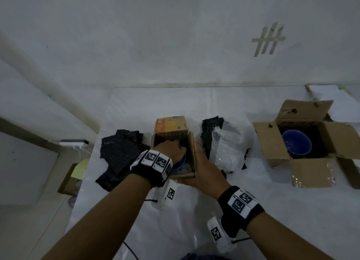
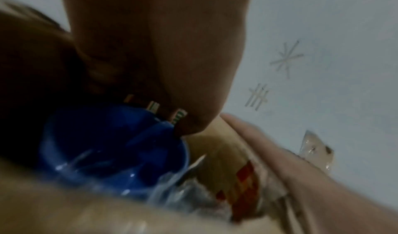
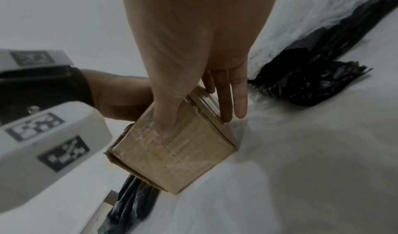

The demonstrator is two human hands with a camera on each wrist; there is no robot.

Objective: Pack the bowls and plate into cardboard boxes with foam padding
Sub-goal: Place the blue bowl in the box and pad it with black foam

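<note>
A small cardboard box [image 1: 191, 158] stands in the middle of the white table, with a blue bowl [image 1: 182, 161] inside. My left hand [image 1: 171, 147] reaches down into it; its fingers are hidden. In the left wrist view the palm [image 2: 137, 67] hangs over the bowl [image 2: 112, 145], and clear plastic wrap [image 2: 172, 186] lies beside the bowl. My right hand [image 1: 202, 162] steadies the box [image 3: 172, 156] from outside: straight fingers [image 3: 239, 101] flat on its right side, thumb [image 3: 163, 127] on the near face. A second blue bowl [image 1: 297, 144] sits in a larger open box [image 1: 270, 142] at right.
Black foam pieces [image 1: 120, 156] lie left of the small box. More black foam [image 1: 210, 127] lies right of it under crumpled bubble wrap [image 1: 228, 150]. A white flat item [image 1: 331, 96] lies at the back right. The table's left edge drops to a floor with clutter [image 1: 78, 170].
</note>
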